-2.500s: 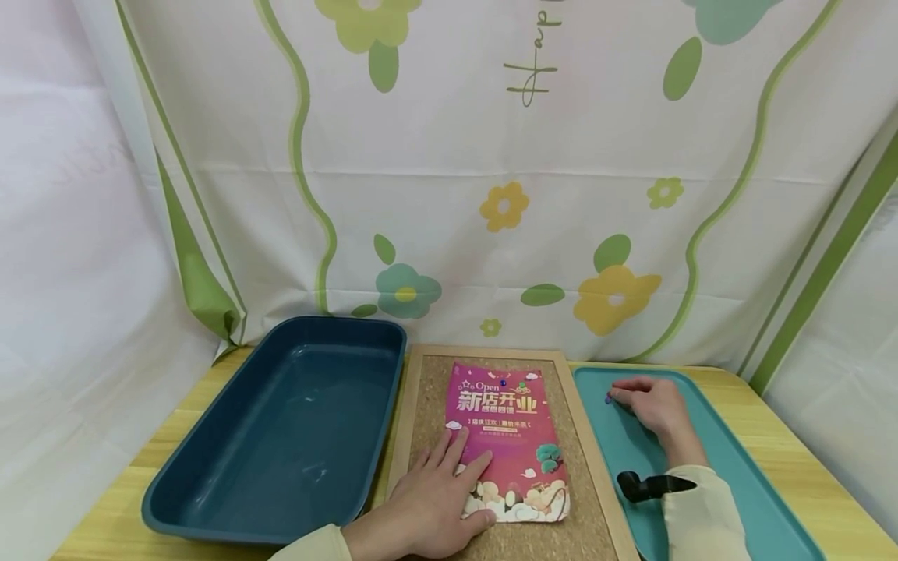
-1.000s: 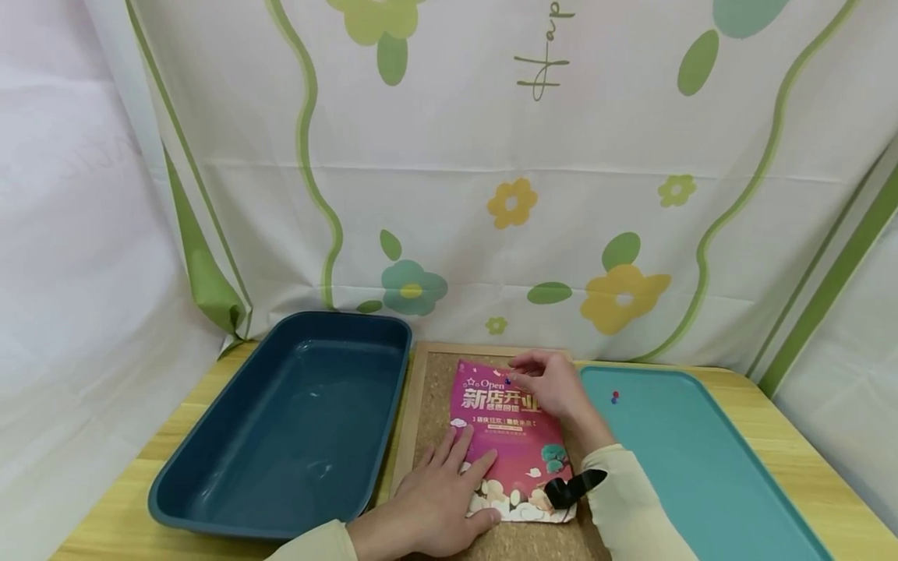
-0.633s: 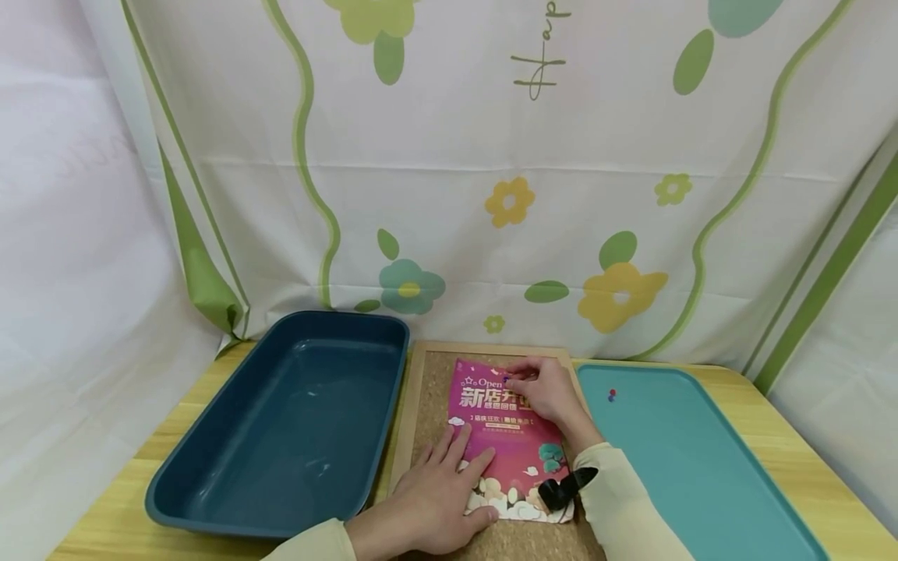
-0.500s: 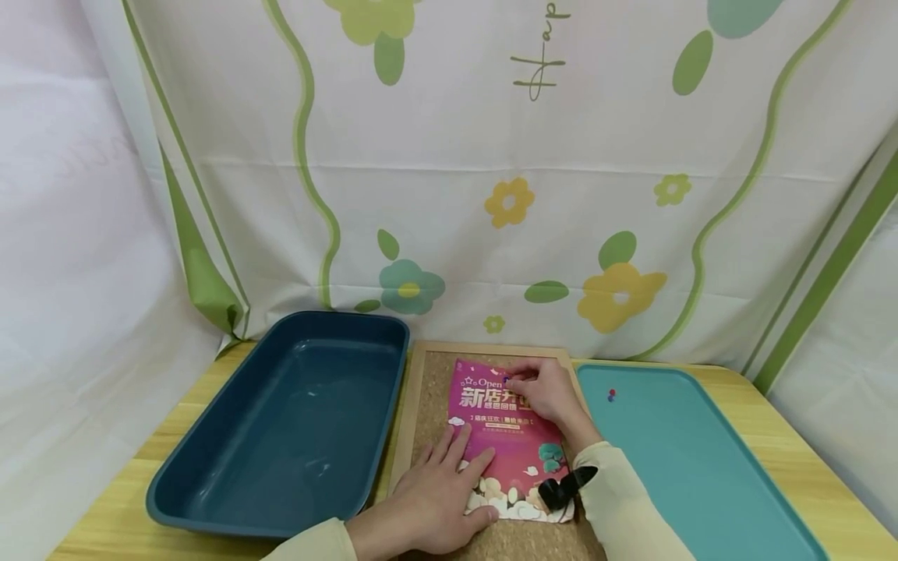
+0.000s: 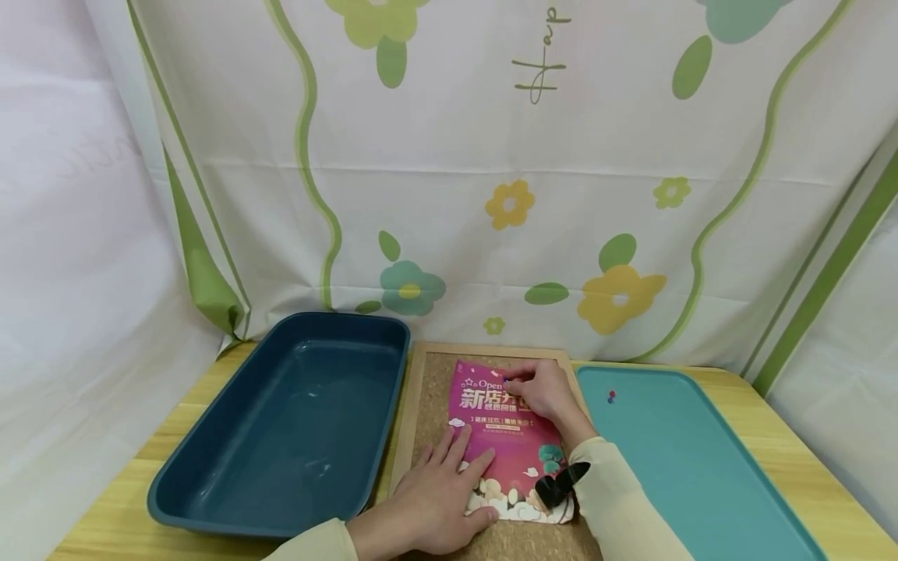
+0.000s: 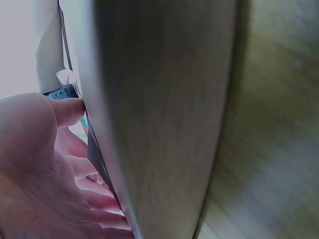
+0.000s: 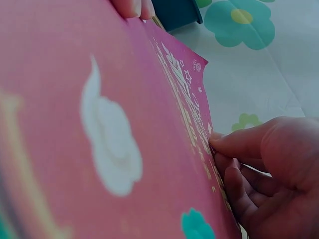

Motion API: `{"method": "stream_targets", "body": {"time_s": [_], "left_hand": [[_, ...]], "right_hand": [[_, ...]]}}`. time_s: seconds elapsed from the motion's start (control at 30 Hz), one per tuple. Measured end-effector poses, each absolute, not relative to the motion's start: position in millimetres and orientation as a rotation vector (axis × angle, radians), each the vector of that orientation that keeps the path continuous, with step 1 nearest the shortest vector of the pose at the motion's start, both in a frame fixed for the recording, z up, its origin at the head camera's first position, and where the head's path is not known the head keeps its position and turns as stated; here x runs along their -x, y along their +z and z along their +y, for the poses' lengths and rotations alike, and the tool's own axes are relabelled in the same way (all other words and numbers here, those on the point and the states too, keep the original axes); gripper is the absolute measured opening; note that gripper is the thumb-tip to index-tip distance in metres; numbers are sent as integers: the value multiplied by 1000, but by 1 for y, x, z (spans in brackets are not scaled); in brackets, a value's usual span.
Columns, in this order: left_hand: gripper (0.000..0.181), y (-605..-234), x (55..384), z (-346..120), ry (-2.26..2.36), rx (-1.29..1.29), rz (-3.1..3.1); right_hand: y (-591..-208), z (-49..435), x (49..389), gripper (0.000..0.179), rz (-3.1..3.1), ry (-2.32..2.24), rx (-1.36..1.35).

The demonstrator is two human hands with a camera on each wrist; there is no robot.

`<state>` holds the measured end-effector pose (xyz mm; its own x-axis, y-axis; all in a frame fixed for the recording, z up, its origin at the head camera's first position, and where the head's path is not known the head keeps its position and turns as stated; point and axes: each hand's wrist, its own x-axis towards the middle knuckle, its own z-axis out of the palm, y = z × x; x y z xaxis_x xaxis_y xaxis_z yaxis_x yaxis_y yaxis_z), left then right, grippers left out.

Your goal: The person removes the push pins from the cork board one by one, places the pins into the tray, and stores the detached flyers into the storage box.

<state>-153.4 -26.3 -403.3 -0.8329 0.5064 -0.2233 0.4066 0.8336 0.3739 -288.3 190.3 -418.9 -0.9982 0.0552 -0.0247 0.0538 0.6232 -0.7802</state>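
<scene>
A pink and red printed poster [image 5: 501, 448] lies on a wood-framed cork board [image 5: 431, 389]. My left hand [image 5: 435, 499] rests flat across its lower left part, fingers spread. At the poster's top, the thumb and index finger of my right hand [image 5: 547, 392] pinch a blue push pin [image 5: 506, 380], mostly covered by the fingertips. The right wrist view has these fingertips [image 7: 217, 144] close against the paper. In the left wrist view, my left hand [image 6: 50, 169] is seen from the palm side beside the board's edge [image 6: 164, 119].
On the right lies a shallow turquoise tray [image 5: 673, 436] with a red push pin [image 5: 613, 393] and a blue one beside it. A deep dark blue tub [image 5: 281, 428] stands left of the board. A flowered cloth [image 5: 449, 234] hangs behind the wooden table [image 5: 105, 499].
My right hand has moved left from the turquoise tray to the poster's top, leaving a pin on the tray. Lately it stays at the blue pin. The left hand has not moved.
</scene>
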Motion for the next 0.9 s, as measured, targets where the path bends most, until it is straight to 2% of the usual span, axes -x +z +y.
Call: {"method": "stream_targets", "body": {"time_s": [0.9], "left_hand": [[74,-405,153,-26,449,-709,2702]], "right_hand": [[-416,188,295,8,-2887,1213,172]]}}
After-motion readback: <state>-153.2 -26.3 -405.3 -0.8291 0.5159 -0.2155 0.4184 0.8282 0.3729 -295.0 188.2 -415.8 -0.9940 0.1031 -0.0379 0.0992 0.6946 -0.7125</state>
